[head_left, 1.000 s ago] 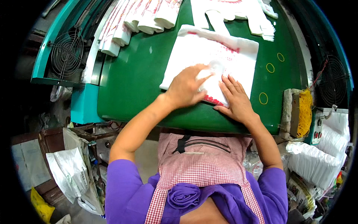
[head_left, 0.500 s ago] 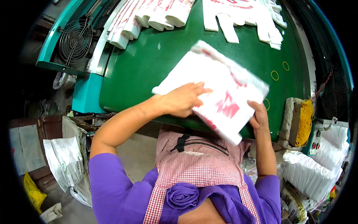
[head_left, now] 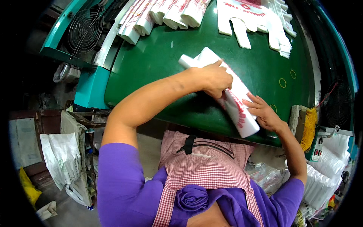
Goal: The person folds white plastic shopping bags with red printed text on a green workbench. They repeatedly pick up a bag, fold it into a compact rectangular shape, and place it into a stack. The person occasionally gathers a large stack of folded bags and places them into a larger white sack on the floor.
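Left hand point(head_left: 217, 79): curled over the white bundle point(head_left: 237, 106), mid-frame; pinching or not, I can't tell.
Right hand point(head_left: 266, 113): fingers spread, against its right edge.
White rolls point(head_left: 177, 15): top, left of centre.

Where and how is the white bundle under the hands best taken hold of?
Probably across the lower-right end of the white bundle, coming from the person's side of the table: it is long, narrow and slanted, and that end points toward the person, largely uncovered by either hand.
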A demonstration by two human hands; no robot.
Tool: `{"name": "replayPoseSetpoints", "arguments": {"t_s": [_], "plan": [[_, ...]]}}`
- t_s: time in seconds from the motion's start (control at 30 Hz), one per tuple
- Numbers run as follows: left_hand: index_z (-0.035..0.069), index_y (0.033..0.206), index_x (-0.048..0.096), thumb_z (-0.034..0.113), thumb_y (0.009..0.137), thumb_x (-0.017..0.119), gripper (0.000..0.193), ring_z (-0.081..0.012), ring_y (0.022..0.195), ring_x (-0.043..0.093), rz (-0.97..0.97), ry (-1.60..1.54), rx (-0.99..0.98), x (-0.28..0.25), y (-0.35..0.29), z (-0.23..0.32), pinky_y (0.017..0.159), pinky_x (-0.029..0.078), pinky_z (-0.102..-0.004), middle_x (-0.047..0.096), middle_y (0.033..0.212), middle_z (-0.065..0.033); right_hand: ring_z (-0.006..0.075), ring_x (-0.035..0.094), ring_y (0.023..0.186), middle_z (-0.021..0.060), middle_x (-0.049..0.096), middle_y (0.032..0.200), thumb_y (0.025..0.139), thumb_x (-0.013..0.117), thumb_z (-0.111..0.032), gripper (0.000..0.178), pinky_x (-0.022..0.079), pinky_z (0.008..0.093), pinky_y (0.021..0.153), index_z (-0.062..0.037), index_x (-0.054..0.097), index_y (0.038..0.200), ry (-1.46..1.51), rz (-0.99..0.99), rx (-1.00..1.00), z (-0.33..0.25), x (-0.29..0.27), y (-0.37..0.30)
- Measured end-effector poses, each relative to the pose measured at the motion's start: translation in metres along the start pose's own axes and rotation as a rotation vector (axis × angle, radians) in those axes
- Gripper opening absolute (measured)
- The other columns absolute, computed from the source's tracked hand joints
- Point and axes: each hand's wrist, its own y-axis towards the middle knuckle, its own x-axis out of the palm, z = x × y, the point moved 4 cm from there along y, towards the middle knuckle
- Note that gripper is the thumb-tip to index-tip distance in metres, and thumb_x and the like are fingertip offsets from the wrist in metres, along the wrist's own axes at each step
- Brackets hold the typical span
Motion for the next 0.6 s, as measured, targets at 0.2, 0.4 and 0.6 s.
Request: {"name": "replayPoseSetpoints", "arguments": {"t_s": [0.2, 0.4, 0.6], "plan": [[0.004, 0.093, 0.065, 0.013, 0.070, 0.060, 0.026, -0.0373, 0.084, 0.062, -0.075, -0.197, -0.261, 0.024, -0.036, 0.047, 0.073, 0.050, -0.0463, 0.062, 0.093, -0.0183, 0.0389, 0.042, 0.127, 0.0239, 0.051, 0.128, 0.076, 0.071, -0.031, 0.067, 0.034, 0.0447, 0.106, 0.0018, 0.047, 0.129, -0.037, 0.114, 0.318, -0.079, 0.002, -0.009], [0.006, 0.100, 0.060, 0.032, 0.084, 0.059, 0.031, -0.0350, 0.085, 0.061, -0.124, -0.307, -0.488, 0.018, -0.077, 0.006, 0.072, 0.047, -0.0457, 0.063, 0.095, -0.0153, 0.0302, 0.061, 0.089, 0.0152, 0.066, 0.095, 0.081, 0.070, -0.026, 0.034, 0.048, 0.0356, 0.080, 0.0016, 0.065, 0.099, 0.324, 0.361, 0.496, -0.030, 0.007, -0.016], [0.010, 0.121, 0.058, 0.044, 0.077, 0.070, 0.057, -0.0292, 0.101, 0.053, 0.266, -0.298, -0.159, 0.029, -0.026, 0.010, 0.084, 0.046, -0.0374, 0.056, 0.106, -0.0119, 0.0259, 0.063, 0.077, 0.0143, 0.065, 0.085, 0.079, 0.073, -0.022, 0.029, 0.048, 0.0325, 0.070, -0.0007, 0.064, 0.097, 0.593, 0.584, 0.575, 0.016, 0.012, -0.013]]}}
